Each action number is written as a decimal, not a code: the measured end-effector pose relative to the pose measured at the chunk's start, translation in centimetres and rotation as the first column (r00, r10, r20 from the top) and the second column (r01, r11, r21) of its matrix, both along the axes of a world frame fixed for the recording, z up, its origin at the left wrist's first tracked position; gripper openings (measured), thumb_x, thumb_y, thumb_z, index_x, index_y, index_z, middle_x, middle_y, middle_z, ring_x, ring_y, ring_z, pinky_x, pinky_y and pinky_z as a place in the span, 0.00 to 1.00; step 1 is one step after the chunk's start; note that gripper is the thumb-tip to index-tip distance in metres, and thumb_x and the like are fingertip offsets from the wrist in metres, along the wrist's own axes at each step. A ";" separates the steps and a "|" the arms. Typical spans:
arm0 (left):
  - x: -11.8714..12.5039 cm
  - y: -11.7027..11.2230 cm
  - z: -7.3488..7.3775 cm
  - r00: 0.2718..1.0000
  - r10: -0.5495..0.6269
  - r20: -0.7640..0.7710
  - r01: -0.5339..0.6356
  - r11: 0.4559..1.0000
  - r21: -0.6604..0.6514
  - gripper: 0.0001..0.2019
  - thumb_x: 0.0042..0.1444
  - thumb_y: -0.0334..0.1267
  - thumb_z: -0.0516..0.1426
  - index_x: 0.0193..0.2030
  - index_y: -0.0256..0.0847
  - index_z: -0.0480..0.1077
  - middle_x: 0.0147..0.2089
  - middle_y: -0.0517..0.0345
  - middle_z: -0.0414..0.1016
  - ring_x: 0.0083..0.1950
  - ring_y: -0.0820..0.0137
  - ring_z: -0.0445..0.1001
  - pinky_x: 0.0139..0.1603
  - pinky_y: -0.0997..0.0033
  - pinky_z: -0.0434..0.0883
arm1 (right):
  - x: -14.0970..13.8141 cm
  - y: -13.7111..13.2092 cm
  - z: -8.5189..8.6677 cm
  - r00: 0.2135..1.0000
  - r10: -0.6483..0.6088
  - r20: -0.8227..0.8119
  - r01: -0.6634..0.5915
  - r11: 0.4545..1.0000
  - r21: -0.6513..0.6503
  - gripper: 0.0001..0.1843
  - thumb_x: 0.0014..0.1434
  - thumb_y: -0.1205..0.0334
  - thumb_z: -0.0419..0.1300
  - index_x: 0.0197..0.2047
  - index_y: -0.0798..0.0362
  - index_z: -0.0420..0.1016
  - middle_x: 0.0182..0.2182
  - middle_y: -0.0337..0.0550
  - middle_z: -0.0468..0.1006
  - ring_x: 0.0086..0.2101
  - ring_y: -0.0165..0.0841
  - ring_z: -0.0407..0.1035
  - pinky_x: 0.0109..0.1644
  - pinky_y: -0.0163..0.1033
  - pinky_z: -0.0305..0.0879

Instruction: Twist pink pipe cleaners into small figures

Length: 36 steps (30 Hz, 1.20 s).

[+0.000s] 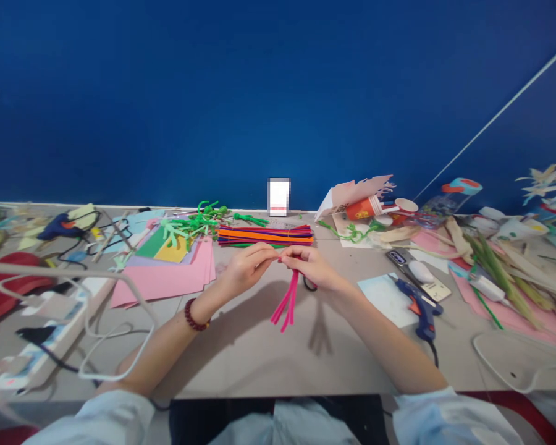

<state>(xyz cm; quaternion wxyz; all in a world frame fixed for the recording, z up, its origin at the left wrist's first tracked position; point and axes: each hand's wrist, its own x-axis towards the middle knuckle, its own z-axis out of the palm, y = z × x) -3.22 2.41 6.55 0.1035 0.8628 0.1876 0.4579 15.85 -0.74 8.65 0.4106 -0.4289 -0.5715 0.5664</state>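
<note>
Sleeves [104, 417] sit nearest, at the desk's [254, 364] near edge. Fingertips almost meeting, left hand [248, 270] and right hand [311, 264] pinch the pink stems [291, 292] on the near side of the bundle [266, 235]; close, firm pinches should likely keep the strands aligned.

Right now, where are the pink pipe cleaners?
In the head view, the pink pipe cleaners hang at centre beneath the right hand, in front of the multicoloured bundle.

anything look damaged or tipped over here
Yes: at the back right, the pale pink paper has a ragged, torn-looking edge, and the stacked orange paper cups in front lie on their side, not upright.
</note>
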 end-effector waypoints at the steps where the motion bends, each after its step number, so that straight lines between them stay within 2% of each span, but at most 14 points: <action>1: 0.0 0.0 0.0 1.000 -0.003 0.010 0.004 1.000 -0.019 0.10 0.58 0.27 0.54 0.44 0.39 0.71 0.39 0.52 0.74 0.39 0.72 0.72 0.40 0.72 0.72 | 0.0 0.0 0.0 1.000 0.006 -0.008 -0.006 1.000 -0.006 0.13 0.50 0.51 0.63 0.30 0.54 0.73 0.24 0.35 0.66 0.25 0.26 0.55 0.28 0.34 0.52; 12: 0.3 0.0 0.0 0.997 -0.030 0.071 0.038 0.993 -0.110 0.08 0.59 0.29 0.53 0.43 0.40 0.71 0.38 0.51 0.74 0.39 0.71 0.72 0.38 0.71 0.72 | 0.0 0.0 0.0 1.000 -0.008 -0.004 0.008 1.000 0.006 0.13 0.50 0.53 0.63 0.30 0.54 0.73 0.24 0.35 0.66 0.25 0.25 0.55 0.28 0.34 0.52; 18: 0.3 -0.3 -0.1 0.998 0.020 0.063 -0.013 0.993 -0.116 0.08 0.58 0.29 0.53 0.42 0.40 0.72 0.37 0.52 0.74 0.38 0.72 0.72 0.38 0.72 0.72 | -0.3 0.0 0.0 0.995 -0.045 0.084 0.035 0.992 0.123 0.10 0.53 0.54 0.60 0.29 0.53 0.71 0.24 0.36 0.67 0.24 0.26 0.57 0.29 0.34 0.54; 22: 0.5 -0.5 -0.4 0.992 0.123 0.036 -0.123 0.992 -0.026 0.08 0.58 0.30 0.53 0.41 0.40 0.72 0.36 0.52 0.75 0.37 0.72 0.72 0.38 0.72 0.71 | -0.5 0.1 -0.3 0.969 -0.142 0.201 0.084 0.959 0.269 0.08 0.55 0.58 0.57 0.29 0.53 0.71 0.26 0.38 0.71 0.25 0.28 0.60 0.31 0.35 0.57; 24: 0.7 -0.7 -0.4 0.987 0.155 0.039 -0.156 0.988 0.005 0.07 0.58 0.29 0.53 0.40 0.39 0.72 0.36 0.52 0.75 0.37 0.72 0.72 0.38 0.72 0.71 | -0.6 0.0 -0.6 0.937 -0.216 0.274 0.100 0.919 0.382 0.07 0.57 0.60 0.56 0.30 0.52 0.71 0.26 0.40 0.72 0.26 0.30 0.62 0.32 0.36 0.58; 27: 1.0 -1.1 -0.2 0.983 0.176 0.058 -0.175 0.984 -0.030 0.07 0.58 0.29 0.53 0.40 0.39 0.72 0.35 0.53 0.75 0.36 0.72 0.72 0.38 0.72 0.71 | -0.7 -0.2 -0.9 0.877 -0.333 0.346 0.086 0.818 0.568 0.07 0.59 0.63 0.54 0.31 0.52 0.72 0.26 0.41 0.73 0.29 0.32 0.63 0.34 0.38 0.59; 32: 1.5 -1.7 0.2 0.969 0.235 0.078 -0.207 0.941 -0.266 0.06 0.58 0.32 0.54 0.36 0.39 0.72 0.32 0.54 0.74 0.33 0.73 0.71 0.29 0.76 0.68 | -1.2 -0.6 -1.6 0.791 -0.485 0.373 0.026 0.635 0.772 0.10 0.62 0.65 0.50 0.34 0.53 0.73 0.29 0.45 0.73 0.33 0.35 0.64 0.37 0.40 0.61; 36: 1.8 -1.7 0.2 0.952 0.287 0.103 -0.210 0.864 -0.457 0.06 0.57 0.36 0.55 0.33 0.38 0.73 0.31 0.55 0.74 0.29 0.74 0.70 0.23 0.78 0.64 | -1.4 -0.8 -2.0 0.651 -0.631 0.422 -0.095 0.483 0.870 0.13 0.64 0.67 0.48 0.36 0.55 0.73 0.30 0.47 0.73 0.34 0.36 0.63 0.38 0.41 0.59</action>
